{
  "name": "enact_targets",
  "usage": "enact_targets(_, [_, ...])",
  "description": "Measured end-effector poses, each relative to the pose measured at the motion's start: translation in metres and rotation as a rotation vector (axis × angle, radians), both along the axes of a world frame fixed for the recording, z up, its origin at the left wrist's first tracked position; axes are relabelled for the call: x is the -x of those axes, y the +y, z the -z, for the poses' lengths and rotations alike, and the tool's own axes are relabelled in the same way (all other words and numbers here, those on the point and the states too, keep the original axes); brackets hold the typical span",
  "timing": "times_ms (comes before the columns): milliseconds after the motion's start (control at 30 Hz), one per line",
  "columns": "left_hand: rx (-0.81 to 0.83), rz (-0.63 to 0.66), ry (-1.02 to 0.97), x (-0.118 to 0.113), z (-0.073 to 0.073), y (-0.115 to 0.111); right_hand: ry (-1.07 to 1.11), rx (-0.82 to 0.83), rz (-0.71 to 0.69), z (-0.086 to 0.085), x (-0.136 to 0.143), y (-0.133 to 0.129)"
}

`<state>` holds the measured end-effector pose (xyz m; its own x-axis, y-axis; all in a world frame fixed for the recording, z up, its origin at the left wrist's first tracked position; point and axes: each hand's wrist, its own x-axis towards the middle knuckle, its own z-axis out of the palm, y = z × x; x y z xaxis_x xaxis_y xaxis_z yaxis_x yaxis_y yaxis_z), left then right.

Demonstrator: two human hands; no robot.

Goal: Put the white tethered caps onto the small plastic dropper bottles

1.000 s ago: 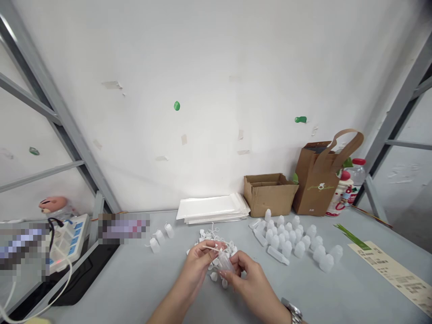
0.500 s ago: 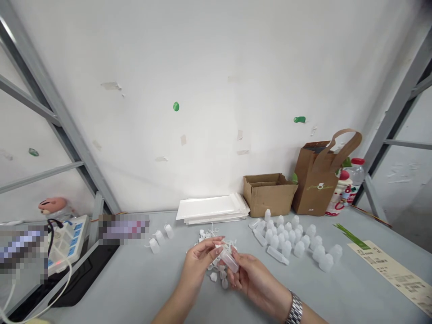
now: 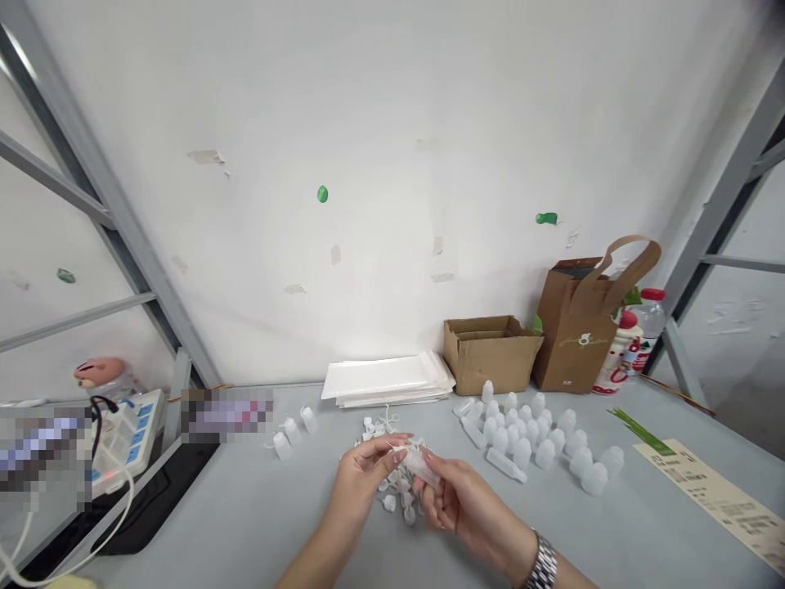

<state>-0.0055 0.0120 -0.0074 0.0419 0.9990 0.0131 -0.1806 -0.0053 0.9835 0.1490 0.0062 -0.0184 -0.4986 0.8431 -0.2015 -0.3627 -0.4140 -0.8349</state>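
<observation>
Between both hands is a small translucent plastic bottle, tilted, with a white cap piece at its upper left end. My right hand, with a metal watch on its wrist, is closed round the bottle body. My left hand pinches at the cap end; its exact hold on the small white part is hard to make out. Beneath the hands lies a pile of white caps. Several translucent bottles stand at the right, with a few lying down. At the left stand three capped bottles.
White flat packets, an open cardboard box and a brown paper bag line the wall. A printed paper strip lies far right. A power strip with cables and a black tray-like object are at the left.
The bottle has tilted flatter between the hands, and my right fingers now cover more of it. Both hands stay in nearly the same place.
</observation>
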Motion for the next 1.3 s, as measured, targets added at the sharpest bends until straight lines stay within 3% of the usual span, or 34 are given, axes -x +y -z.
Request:
enact_targets(100, [0.009, 0.013, -0.031, 0.0, -0.001, 0.0, -0.023, 0.017, -0.023, 0.001, 0.001, 0.0])
enact_targets(333, [0.087, -0.013, -0.019, 0.001, -0.001, 0.0, -0.148, -0.15, 0.109, -0.001, 0.0, 0.001])
enact_targets(533, [0.074, 0.087, -0.072, 0.002, -0.003, 0.0, 0.017, -0.018, -0.047, 0.002, 0.002, 0.001])
enact_targets(800, [0.075, 0.02, -0.114, 0.002, 0.0, 0.002, -0.1, -0.138, 0.08, 0.003, 0.002, -0.001])
enact_targets(967, [0.077, 0.026, -0.117, 0.001, -0.001, 0.002, -0.074, -0.073, -0.017, 0.006, 0.004, 0.0])
enact_targets(1167, [0.061, -0.002, -0.058, 0.001, -0.004, 0.002, -0.15, -0.188, 0.093, 0.004, 0.005, -0.001])
enact_targets(1300, [-0.061, 0.098, 0.068, 0.006, -0.008, 0.003, 0.0, -0.121, 0.034, -0.004, 0.002, -0.001])
